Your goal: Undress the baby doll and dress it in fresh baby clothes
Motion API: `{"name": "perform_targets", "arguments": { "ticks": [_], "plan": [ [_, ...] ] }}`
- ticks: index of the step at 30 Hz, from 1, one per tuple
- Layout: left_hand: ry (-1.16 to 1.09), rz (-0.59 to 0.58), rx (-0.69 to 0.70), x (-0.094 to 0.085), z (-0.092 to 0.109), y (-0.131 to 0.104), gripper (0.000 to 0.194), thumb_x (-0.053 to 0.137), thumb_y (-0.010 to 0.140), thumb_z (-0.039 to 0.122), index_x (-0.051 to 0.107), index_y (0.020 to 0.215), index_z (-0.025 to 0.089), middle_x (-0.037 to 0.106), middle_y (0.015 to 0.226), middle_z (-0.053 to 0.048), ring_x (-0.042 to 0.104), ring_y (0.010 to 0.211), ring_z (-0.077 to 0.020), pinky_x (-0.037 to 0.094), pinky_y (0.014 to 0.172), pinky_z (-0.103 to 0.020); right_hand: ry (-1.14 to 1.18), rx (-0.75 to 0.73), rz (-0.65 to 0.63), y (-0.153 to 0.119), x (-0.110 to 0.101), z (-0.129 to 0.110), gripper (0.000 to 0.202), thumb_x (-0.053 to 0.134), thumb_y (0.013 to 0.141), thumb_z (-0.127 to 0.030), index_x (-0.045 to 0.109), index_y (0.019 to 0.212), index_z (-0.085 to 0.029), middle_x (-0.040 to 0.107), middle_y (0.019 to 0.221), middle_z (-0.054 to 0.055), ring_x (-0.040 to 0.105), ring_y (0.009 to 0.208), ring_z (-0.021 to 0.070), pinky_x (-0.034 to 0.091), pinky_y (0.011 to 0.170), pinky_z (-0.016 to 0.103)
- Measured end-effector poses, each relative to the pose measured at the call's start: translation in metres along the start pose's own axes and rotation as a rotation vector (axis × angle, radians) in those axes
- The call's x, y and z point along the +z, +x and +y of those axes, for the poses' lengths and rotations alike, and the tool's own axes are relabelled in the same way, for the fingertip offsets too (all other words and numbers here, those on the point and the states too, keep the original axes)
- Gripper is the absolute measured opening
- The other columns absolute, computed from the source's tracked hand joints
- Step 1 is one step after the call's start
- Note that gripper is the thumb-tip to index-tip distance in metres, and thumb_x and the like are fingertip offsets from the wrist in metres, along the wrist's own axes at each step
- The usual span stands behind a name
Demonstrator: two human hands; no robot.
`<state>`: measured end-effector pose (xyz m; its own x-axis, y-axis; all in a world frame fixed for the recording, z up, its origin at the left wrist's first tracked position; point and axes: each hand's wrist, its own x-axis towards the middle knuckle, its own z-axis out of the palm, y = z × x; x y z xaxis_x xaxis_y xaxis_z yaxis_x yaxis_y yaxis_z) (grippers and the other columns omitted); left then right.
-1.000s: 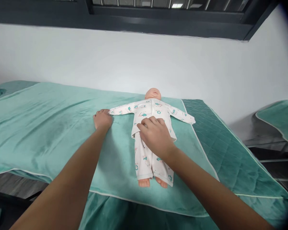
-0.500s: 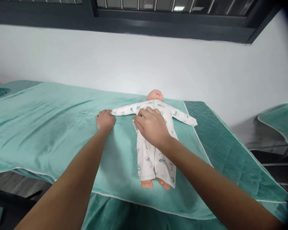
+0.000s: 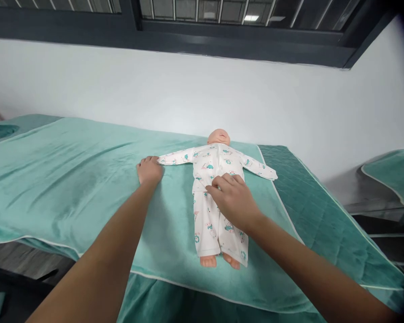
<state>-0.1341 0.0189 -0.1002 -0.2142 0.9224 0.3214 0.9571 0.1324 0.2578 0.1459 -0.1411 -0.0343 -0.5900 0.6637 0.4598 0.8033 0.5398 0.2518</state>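
A baby doll [image 3: 218,136] lies on its back on the bed with its arms spread, in a white long-sleeved top [image 3: 205,163] and matching printed trousers [image 3: 207,224]. Its bare feet show below the trouser legs. My left hand [image 3: 149,169] is closed at the end of the left-side sleeve [image 3: 177,157]; its fingertips are hidden. Over the doll's waist, my right hand [image 3: 235,197] has thumb and fingers pinched at the lower part of the top. The hem lies over the trousers' waist on the left and is hidden by this hand on the right.
A light green sheet [image 3: 87,179] covers the bed, with a darker quilted cover [image 3: 309,215] at the right. Behind stands a white wall [image 3: 155,89] beneath a barred window with a dark frame [image 3: 239,42]. Another green-covered surface [image 3: 395,175] is at far right.
My right hand has moved down and right from the doll's belly to its waist. The hem's left corner, lifted before, now lies flat. My left hand stays at the sleeve end.
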Motion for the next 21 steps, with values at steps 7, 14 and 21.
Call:
{"name": "perform_targets", "arguments": {
  "ticks": [7,14,21],
  "plan": [
    [-0.004,0.005,0.004,0.0,-0.001,0.001,0.044,0.037,0.088,0.017,0.064,0.122,0.023,0.062,0.13,-0.012,0.051,0.121,-0.031,0.036,0.096,-0.045,-0.032,0.145,0.007,-0.008,0.004,-0.004,0.022,0.05,0.091,-0.006,0.065,0.099,-0.019,0.064,0.099,0.007,0.047,0.092,0.0227,0.028,0.077,0.037],
    [-0.009,0.013,0.01,0.002,-0.002,0.001,0.043,0.037,0.089,0.018,0.065,0.122,0.023,0.062,0.13,-0.013,0.051,0.121,-0.0311,0.036,0.096,-0.045,0.025,0.16,0.043,-0.017,-0.002,-0.002,0.018,0.05,0.093,-0.011,0.065,0.091,-0.02,0.065,0.095,0.004,0.047,0.087,0.0209,0.029,0.077,0.037],
    [-0.017,0.015,0.013,0.003,-0.003,0.002,0.042,0.038,0.089,0.016,0.065,0.121,0.022,0.063,0.129,-0.012,0.051,0.12,-0.0314,0.036,0.096,-0.045,0.113,0.248,0.006,-0.017,0.006,-0.006,0.024,0.051,0.091,-0.01,0.065,0.107,-0.021,0.065,0.104,0.005,0.051,0.096,0.0229,0.033,0.08,0.037]
  ]
}}
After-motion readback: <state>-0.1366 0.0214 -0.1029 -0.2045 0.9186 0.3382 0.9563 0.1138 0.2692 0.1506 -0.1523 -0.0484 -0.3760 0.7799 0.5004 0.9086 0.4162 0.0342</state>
